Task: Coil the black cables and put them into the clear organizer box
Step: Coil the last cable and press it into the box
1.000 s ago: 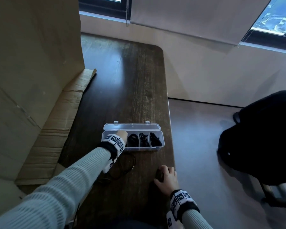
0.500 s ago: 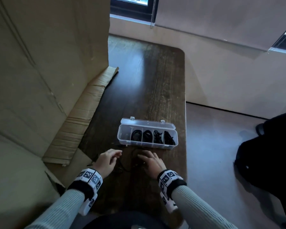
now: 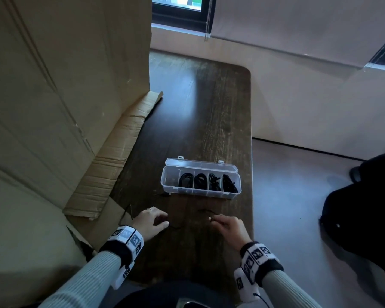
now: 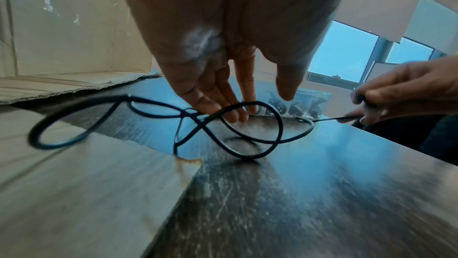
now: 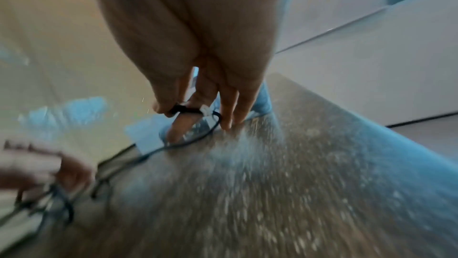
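A: What is the right hand [image 3: 228,225] doing?

B: It is pinching one end of the loose black cable [image 4: 238,135] between thumb and forefinger, just by the plug. The other fingers are reaching down, straighter, with their tips at the dark wooden table [image 3: 220,121]. The wrist is sitting over the table's near right part, fingers pointing away from the person.

A: And the left hand [image 3: 150,222]?

B: It is hovering palm down over the cable's loops, fingers fairly straight and pointing down. In the left wrist view the fingertips [image 4: 231,118] are touching the cable where two loops are crossing. Whether any finger is hooking round it, I cannot tell; it is looking more like a light press than a grip.

A: Where is the cable lying?

B: It is sprawling in loose loops on the table between the two hands, one loop running onto the cardboard flap [image 3: 111,165] at the left.

A: And the clear organizer box [image 3: 168,182]?

B: It is sitting open on the table just beyond the hands. Coiled black cables [image 3: 200,181] are lying in four of its compartments; the leftmost one is holding none.
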### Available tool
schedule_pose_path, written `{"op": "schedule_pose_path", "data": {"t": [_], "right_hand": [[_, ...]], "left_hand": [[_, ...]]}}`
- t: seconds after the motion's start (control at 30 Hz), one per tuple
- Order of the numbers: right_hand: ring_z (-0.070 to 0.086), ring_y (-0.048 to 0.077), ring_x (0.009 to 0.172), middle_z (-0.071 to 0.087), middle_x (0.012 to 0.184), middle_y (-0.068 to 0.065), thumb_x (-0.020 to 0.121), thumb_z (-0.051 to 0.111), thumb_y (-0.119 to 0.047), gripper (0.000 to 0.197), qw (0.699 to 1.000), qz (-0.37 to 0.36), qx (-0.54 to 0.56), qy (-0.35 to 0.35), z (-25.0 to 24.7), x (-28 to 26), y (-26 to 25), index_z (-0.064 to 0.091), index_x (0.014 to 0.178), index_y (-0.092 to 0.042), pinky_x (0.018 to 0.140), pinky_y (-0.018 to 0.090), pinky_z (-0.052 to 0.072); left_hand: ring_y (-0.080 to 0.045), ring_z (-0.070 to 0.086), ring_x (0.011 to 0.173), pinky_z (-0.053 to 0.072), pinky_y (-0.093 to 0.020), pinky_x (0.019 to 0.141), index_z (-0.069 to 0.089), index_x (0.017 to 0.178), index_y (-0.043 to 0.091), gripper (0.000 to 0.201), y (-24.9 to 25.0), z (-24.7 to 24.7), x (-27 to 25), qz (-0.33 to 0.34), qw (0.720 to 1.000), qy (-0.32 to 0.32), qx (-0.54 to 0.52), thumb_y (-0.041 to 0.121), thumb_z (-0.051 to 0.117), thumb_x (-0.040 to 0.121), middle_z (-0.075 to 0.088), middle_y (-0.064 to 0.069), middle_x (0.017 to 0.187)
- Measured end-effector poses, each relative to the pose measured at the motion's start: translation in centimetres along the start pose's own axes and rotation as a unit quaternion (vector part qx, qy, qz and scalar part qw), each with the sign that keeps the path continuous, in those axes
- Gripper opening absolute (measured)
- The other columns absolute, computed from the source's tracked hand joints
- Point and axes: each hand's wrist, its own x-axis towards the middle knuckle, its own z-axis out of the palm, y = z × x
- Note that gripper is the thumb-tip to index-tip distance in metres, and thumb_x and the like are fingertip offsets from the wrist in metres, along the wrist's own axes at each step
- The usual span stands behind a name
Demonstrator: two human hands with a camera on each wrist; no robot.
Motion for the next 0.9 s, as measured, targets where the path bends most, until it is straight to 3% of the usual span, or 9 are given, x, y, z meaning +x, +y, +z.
{"op": "schedule_pose_path", "data": {"t": [0.1, 0.17, 0.33, 0.43, 0.5, 0.6, 0.73, 0.83, 0.9], "right_hand": [[0.067, -0.003, 0.074, 0.073, 0.071, -0.013, 0.090, 0.066, -0.019, 0.024, 0.994, 0.009, 0.097, 0.055, -2.0, -2.0, -1.0, 0.071, 0.092, -0.043, 0.076, 0.019, 0.053], [0.068, 0.002, 0.072, 0.073, 0.073, -0.011, 0.088, 0.068, -0.019, 0.033, 0.990, -0.020, 0.130, 0.044, -3.4, -3.4, -2.5, 0.071, 0.080, -0.051, 0.073, 0.024, 0.055], [0.068, 0.017, 0.093, 0.074, 0.093, 0.000, 0.074, 0.074, -0.032, 0.010, 0.969, -0.078, 0.232, 0.021, -6.1, -6.1, -8.2, 0.079, 0.083, -0.033, 0.084, 0.033, 0.057], [0.072, 0.023, 0.089, 0.075, 0.092, 0.010, 0.078, 0.071, -0.015, 0.017, 0.937, -0.107, 0.330, 0.045, -7.4, -6.9, -11.1, 0.078, 0.093, -0.012, 0.079, 0.029, 0.058], [0.072, 0.019, 0.076, 0.076, 0.088, 0.015, 0.080, 0.067, -0.008, 0.019, 0.913, -0.111, 0.388, 0.068, -8.6, -7.3, -12.9, 0.074, 0.096, -0.001, 0.070, 0.024, 0.058], [0.067, 0.014, 0.063, 0.075, 0.084, 0.015, 0.073, 0.071, -0.023, 0.025, 0.881, -0.106, 0.443, 0.124, -10.9, -8.0, -14.5, 0.076, 0.091, -0.006, 0.062, 0.021, 0.056], [0.073, 0.020, 0.073, 0.076, 0.084, 0.015, 0.076, 0.069, -0.019, 0.016, 0.877, -0.114, 0.434, 0.172, -12.7, -8.6, -14.7, 0.076, 0.089, -0.011, 0.068, 0.024, 0.058], [0.071, 0.024, 0.079, 0.076, 0.088, 0.014, 0.083, 0.062, -0.018, 0.014, 0.869, -0.124, 0.428, 0.217, -13.1, -8.8, -14.0, 0.076, 0.086, -0.019, 0.069, 0.029, 0.059], [0.069, 0.024, 0.080, 0.075, 0.089, 0.011, 0.088, 0.057, -0.021, 0.016, 0.854, -0.120, 0.442, 0.245, -13.7, -8.9, -13.3, 0.073, 0.087, -0.018, 0.069, 0.029, 0.058]], "left_hand": [[-0.008, 0.052, 0.116, 0.039, -0.020, 0.096, 0.062, 0.119, 0.030, 0.034, 1.8, -0.7, -0.2, 0.032, 0.998, -0.052, -0.002, 0.026, 0.067, 0.086, 0.058, 0.009, 0.124], [-0.004, 0.053, 0.111, 0.042, -0.021, 0.098, 0.061, 0.118, 0.032, 0.039, 4.1, -1.7, -0.2, 0.074, 0.996, -0.047, -0.019, 0.025, 0.072, 0.082, 0.058, 0.012, 0.121], [0.008, 0.052, 0.111, 0.043, -0.013, 0.094, 0.056, 0.125, 0.029, 0.062, 10.9, -3.7, -0.4, 0.227, 0.962, -0.085, -0.122, 0.031, 0.082, 0.068, 0.058, 0.019, 0.120], [0.017, 0.055, 0.100, 0.043, -0.005, 0.086, 0.058, 0.116, 0.025, 0.043, 14.1, -3.0, -0.9, 0.308, 0.932, -0.130, -0.141, 0.022, 0.077, 0.077, 0.059, 0.022, 0.105], [0.012, 0.060, 0.093, 0.045, -0.008, 0.084, 0.063, 0.111, 0.017, 0.024, 15.4, -2.2, -1.1, 0.340, 0.918, -0.145, -0.142, 0.016, 0.066, 0.087, 0.066, 0.012, 0.100], [-0.003, 0.064, 0.087, 0.051, -0.017, 0.080, 0.062, 0.117, 0.014, 0.027, 16.0, -1.6, -1.5, 0.357, 0.916, -0.107, -0.150, 0.019, 0.061, 0.091, 0.069, -0.001, 0.098], [-0.003, 0.061, 0.074, 0.051, -0.016, 0.071, 0.053, 0.124, 0.019, 0.046, 16.5, -2.6, -2.0, 0.329, 0.918, -0.071, -0.209, 0.031, 0.070, 0.083, 0.064, 0.002, 0.087], [-0.002, 0.058, 0.072, 0.046, -0.012, 0.068, 0.067, 0.114, 0.021, 0.041, 16.3, -3.4, -1.5, 0.301, 0.944, -0.045, -0.127, 0.045, 0.068, 0.081, 0.061, 0.011, 0.081], [-0.002, 0.057, 0.070, 0.046, -0.013, 0.066, 0.074, 0.102, 0.019, 0.030, 15.7, -3.9, -0.9, 0.289, 0.948, -0.031, -0.132, 0.041, 0.067, 0.083, 0.059, 0.014, 0.077]]}}
